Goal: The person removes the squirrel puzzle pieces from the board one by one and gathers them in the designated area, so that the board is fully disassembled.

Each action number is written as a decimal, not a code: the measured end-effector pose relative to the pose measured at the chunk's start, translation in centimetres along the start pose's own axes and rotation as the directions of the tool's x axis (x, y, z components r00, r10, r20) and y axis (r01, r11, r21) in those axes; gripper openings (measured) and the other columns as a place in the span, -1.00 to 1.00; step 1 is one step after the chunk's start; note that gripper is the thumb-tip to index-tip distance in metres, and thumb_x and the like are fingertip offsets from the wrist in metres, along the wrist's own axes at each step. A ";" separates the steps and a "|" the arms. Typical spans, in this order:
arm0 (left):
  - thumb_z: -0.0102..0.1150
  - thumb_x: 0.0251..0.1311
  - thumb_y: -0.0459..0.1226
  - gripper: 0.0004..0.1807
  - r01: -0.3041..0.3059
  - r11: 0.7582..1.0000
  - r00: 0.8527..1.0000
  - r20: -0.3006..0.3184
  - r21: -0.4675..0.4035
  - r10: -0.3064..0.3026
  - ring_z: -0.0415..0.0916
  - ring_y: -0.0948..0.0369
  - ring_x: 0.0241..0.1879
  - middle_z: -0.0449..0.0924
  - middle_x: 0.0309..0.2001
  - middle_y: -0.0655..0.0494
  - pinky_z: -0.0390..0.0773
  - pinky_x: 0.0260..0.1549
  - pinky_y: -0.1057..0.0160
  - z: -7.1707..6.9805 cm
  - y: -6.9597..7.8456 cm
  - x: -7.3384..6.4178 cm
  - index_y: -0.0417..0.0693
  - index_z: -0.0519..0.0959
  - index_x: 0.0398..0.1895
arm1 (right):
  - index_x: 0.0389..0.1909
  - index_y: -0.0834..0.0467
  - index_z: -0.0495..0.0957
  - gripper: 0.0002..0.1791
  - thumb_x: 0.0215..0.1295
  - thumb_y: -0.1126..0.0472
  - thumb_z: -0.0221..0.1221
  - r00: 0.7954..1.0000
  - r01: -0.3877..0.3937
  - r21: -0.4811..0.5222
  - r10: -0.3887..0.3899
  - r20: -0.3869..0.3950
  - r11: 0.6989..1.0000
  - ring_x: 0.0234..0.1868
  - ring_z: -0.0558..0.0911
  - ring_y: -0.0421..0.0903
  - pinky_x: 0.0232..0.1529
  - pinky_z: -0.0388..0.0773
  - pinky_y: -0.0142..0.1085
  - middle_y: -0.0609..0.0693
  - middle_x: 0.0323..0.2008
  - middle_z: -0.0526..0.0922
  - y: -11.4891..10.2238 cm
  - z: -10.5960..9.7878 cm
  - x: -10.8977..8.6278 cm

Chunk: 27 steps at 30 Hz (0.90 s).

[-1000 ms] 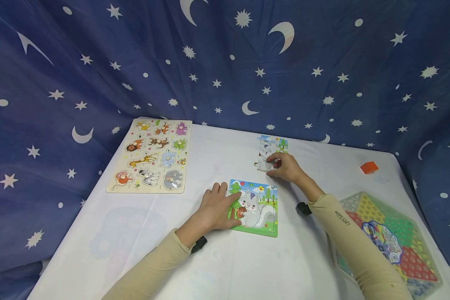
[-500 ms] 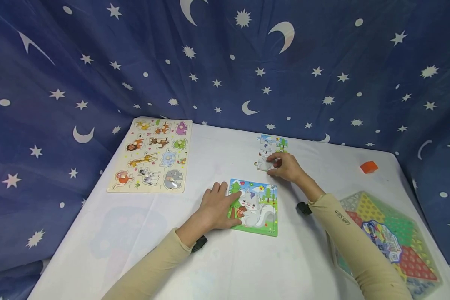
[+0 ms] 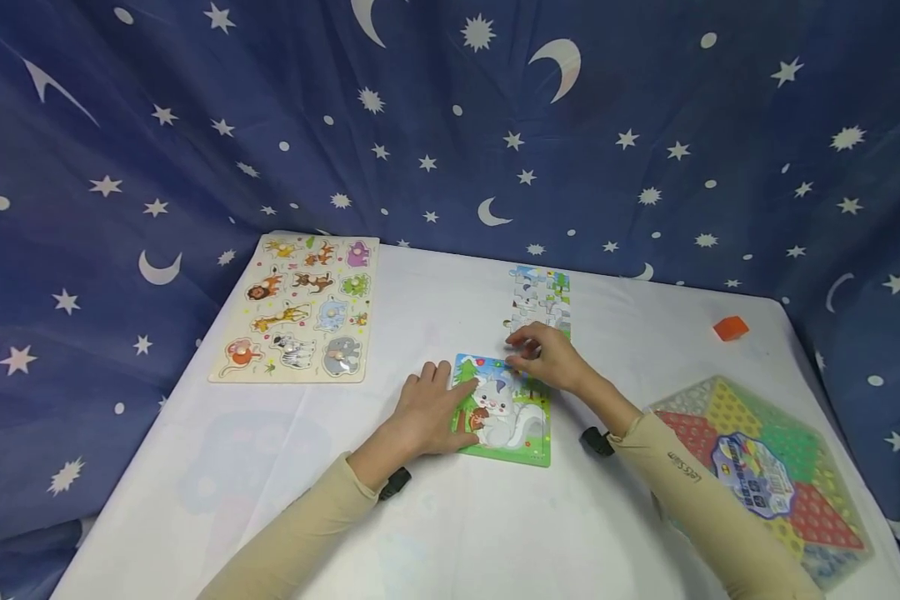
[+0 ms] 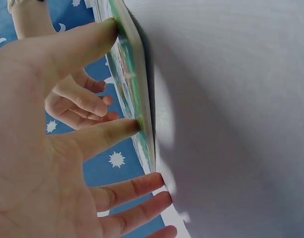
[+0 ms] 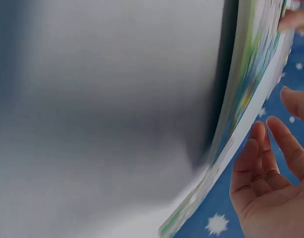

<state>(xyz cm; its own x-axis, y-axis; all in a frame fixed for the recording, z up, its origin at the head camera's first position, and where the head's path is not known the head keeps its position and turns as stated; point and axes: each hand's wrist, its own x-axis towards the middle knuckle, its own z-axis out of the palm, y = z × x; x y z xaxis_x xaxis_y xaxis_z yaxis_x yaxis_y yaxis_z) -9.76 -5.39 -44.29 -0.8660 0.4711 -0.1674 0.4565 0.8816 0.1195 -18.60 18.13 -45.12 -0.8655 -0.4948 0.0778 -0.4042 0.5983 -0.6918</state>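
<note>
A square squirrel picture puzzle board (image 3: 521,454) lies flat in the middle of the white table. My left hand (image 3: 423,412) rests at its left side, thumb and index fingertips pressing on the board's edge (image 4: 137,74) and the other fingers spread. Over the board's far right part hovers my right hand (image 3: 555,358). In the right wrist view this hand (image 5: 271,183) has its thumb and fingers apart, with nothing visible between them. Behind it lie joined jigsaw pieces (image 3: 540,292) of a similar squirrel picture; their near end is partly hidden by the hand.
A wooden animal knob puzzle (image 3: 296,308) lies at the back left. An orange block (image 3: 731,328) sits at the back right. A hexagonal game box (image 3: 772,483) is at the right, partly under the right forearm. A blue star-patterned curtain (image 3: 435,108) hangs behind the table.
My right hand has left the joined jigsaw pieces and come nearer, to the board's far edge. The left hand stays on the board. The head view has shifted slightly.
</note>
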 end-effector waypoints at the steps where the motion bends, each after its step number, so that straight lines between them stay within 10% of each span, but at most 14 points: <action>1: 0.24 0.02 0.34 -0.09 0.000 1.000 1.000 0.000 0.004 0.000 0.12 0.09 -0.15 0.24 -0.05 -0.02 0.25 -0.26 0.18 0.0 0.0 0.0 0.19 0.36 0.43 | -0.09 0.35 0.64 -0.71 0.18 0.32 0.37 1.000 0.008 0.009 -0.009 0.020 1.000 -0.27 0.63 -0.01 -0.21 0.58 -0.16 0.18 -0.17 0.62 -0.4 0.3 -0.2; 27: 0.49 -0.09 0.14 -0.15 -0.004 0.995 0.999 -0.034 -0.104 0.001 0.26 0.10 -0.20 0.36 -0.17 0.00 0.34 -0.30 0.16 -0.8 -1.4 0.2 -0.14 0.53 0.25 | -0.17 0.24 0.72 -0.75 0.12 0.27 0.42 0.986 0.015 -0.040 -0.008 0.169 0.999 -0.37 0.49 -0.21 -0.33 0.48 -0.36 -0.02 -0.32 0.56 -2.4 3.3 -1.1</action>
<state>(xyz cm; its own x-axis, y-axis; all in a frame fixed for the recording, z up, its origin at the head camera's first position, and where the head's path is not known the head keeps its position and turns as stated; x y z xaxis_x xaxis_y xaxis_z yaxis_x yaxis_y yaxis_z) -10.71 -6.56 -43.73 -0.8722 0.4705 -0.1338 0.4364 0.8720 0.2218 -15.65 15.17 -45.97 -0.7998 -0.5990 -0.0388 -0.4289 0.6154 -0.6613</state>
